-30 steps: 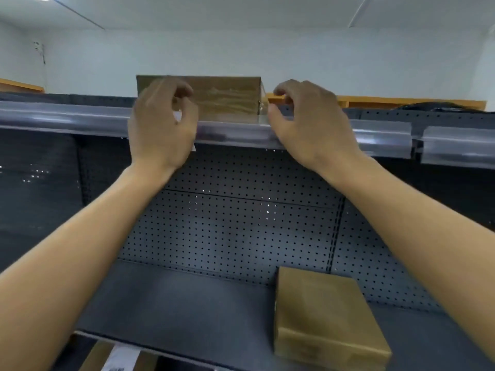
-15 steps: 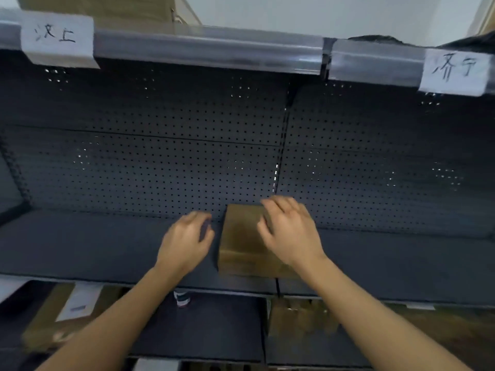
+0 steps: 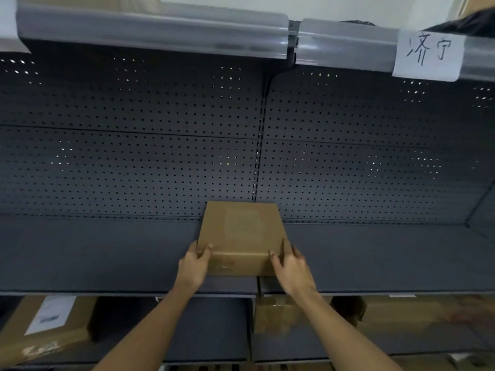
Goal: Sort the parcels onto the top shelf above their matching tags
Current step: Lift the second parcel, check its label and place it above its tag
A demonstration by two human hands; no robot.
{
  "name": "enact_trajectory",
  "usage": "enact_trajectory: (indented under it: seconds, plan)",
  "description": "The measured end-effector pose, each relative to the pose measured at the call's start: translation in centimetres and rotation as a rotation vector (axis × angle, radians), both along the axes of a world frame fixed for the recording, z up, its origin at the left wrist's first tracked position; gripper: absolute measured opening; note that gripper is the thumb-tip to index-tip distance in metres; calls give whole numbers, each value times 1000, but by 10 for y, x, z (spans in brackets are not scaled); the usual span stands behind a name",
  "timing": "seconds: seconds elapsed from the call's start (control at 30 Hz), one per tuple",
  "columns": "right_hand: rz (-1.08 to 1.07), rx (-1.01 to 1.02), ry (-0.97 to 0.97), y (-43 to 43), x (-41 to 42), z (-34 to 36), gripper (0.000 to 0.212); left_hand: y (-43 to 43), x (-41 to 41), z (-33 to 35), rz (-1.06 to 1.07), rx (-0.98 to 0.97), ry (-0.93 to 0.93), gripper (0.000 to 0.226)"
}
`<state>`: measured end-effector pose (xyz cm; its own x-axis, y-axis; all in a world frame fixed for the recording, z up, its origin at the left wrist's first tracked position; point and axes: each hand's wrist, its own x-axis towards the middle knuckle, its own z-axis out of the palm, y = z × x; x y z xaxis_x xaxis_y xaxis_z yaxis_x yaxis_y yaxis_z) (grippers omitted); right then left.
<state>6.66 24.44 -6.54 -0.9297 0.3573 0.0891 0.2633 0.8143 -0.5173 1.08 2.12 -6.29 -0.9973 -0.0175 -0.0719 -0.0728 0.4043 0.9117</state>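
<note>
A flat brown cardboard parcel lies on the dark middle shelf, in front of the pegboard seam. My left hand grips its near left corner, and my right hand grips its near right corner. The top shelf's plastic rail runs across the top of the view. A white tag with handwritten characters hangs on the rail at the right. Another tag's edge shows at the far left. A parcel on the top shelf is partly visible above the rail.
Behind the shelf stands a dark perforated back panel. On the lower shelf sit a labelled box at the left, a small taped box in the middle and a brown parcel at the right.
My hands left the parcel on the top shelf and came down to the middle shelf. Both now grip the near corners of the flat parcel, where half a second ago they only reached it.
</note>
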Motion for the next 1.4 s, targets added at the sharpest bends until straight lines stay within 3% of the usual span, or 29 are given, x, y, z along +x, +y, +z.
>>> enact_trajectory:
  seconds: [0.2, 0.33, 0.43, 0.53, 0.7, 0.77, 0.83, 1.0, 1.1, 1.2, 1.4]
  plan:
    - [-97, -538, 54, 1, -4, 5, 84, 3, -3, -2, 55, 108, -19, 45]
    - [-119, -645, 144, 2, -3, 2, 57, 2, -1, -2, 90, 200, -30, 42]
    - [-64, -762, 260, 0, 3, 6, 62, -1, 0, -2, 132, 314, -37, 38]
    - [-15, -889, 391, -2, 6, 19, 63, 1, 6, 4, 136, 493, -43, 14]
    - [-126, -1079, 492, -7, 3, 51, 54, 9, 15, 13, 88, 586, 18, 16]
    - [-160, -1139, 535, -6, 0, 57, 55, 11, 16, 13, 46, 492, 61, 23]
    - [-158, -1173, 571, -6, 1, 61, 57, 11, 19, 11, 20, 291, 104, 55]
    - [-149, -1159, 635, -12, 8, 62, 57, 16, 29, 8, -165, -519, 641, 80]
    - [-148, -1177, 636, -17, 11, 68, 56, 32, 37, 10, -284, -874, 764, 97]
    - [-109, -1189, 634, -22, 17, 74, 56, 43, 40, 12, -220, -900, 779, 108]
    - [-24, -1115, 622, -30, 30, 84, 43, 41, 45, 17, -111, -857, 839, 101]
